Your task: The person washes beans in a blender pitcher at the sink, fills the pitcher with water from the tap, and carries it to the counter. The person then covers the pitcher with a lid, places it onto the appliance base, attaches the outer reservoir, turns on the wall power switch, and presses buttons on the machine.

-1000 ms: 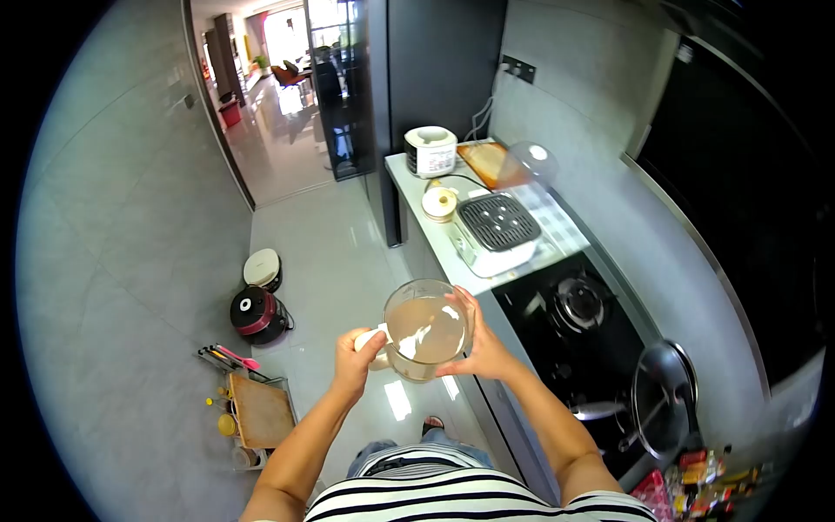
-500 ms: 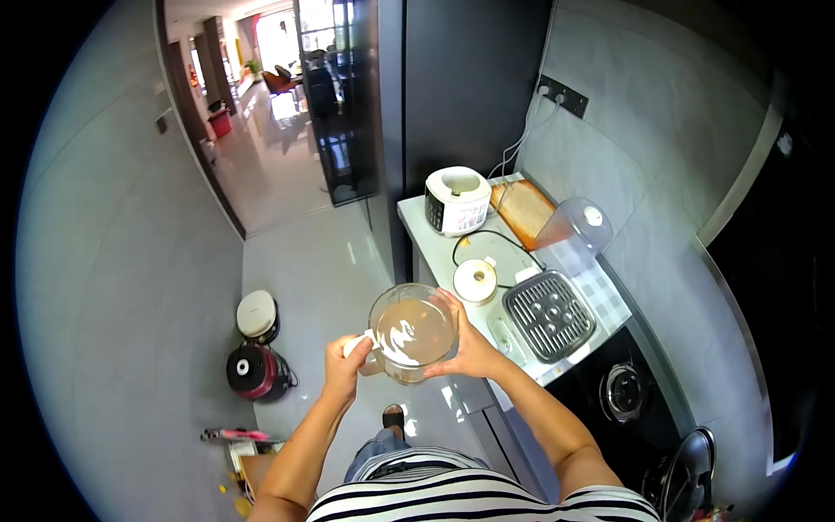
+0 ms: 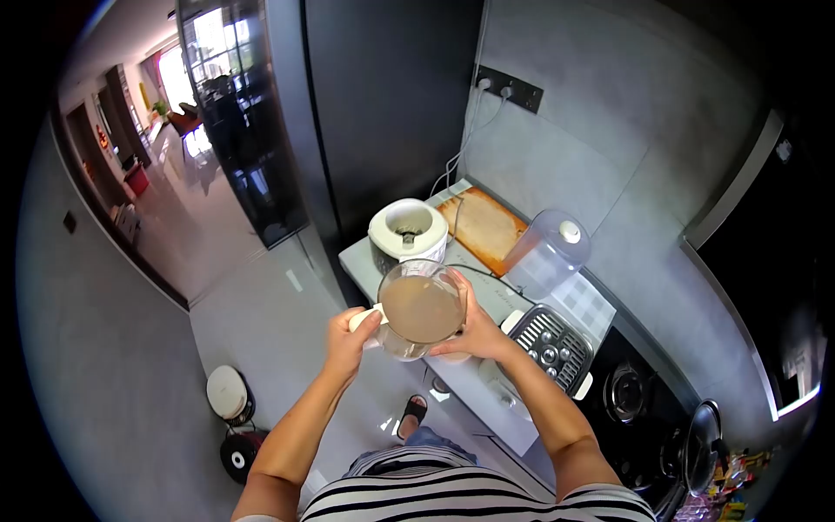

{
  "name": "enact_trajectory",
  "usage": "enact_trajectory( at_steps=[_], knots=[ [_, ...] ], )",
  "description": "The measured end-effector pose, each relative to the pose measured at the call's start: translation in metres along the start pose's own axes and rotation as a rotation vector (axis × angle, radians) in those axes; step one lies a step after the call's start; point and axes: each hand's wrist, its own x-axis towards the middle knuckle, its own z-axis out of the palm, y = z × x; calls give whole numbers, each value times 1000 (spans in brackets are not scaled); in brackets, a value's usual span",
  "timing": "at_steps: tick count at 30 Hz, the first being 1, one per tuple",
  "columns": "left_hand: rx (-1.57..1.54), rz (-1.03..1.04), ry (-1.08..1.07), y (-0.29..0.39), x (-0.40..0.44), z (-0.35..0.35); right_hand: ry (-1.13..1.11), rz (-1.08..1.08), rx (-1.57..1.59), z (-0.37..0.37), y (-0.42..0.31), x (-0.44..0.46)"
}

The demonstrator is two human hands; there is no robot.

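I hold a clear glass jug of cloudy, brownish-grey liquid in front of my body, at the counter's near edge. My left hand is closed round its pale handle. Against the opposite side of the glass my right hand is wrapped, gripping it. Just beyond the jug stands a white and black appliance base with a round hollow in its top. The jug hides the base's lower front.
Along the counter lie a stained cutting board, a clear domed cover and a slotted metal grill plate. A black cooktop is at the right. Cords run up to a wall socket. A dark tall cabinet stands behind.
My view has turned to the right, and I have come nearer the counter with the jug. The jug is now close to the appliance base. Both hands have kept their grip.
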Motion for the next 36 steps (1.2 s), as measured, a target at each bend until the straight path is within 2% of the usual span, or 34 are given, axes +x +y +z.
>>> enact_trajectory(
  at_steps=[7,15,20,26,29,31,32,36],
  knots=[
    [-48,-27,-184,-22,115,51,131,15,-54,-87,26,37],
    [-93,-87,-288,-56,194,92,193,64,1,-147,78,61],
    [-88,-180,-309,-71,220,103,209,174,52,-164,95,67],
    [-137,-243,-403,-86,236,105,244,247,-97,-171,105,67],
    [-130,-280,-452,-94,244,99,304,360,-20,-160,92,67],
    [-117,-297,-492,-103,251,96,329,418,-47,-154,90,64],
    [-102,-233,-492,-108,251,97,341,449,-56,-151,91,62],
    [-128,-233,-602,-122,265,92,416,375,-142,-137,98,53]
  ],
)
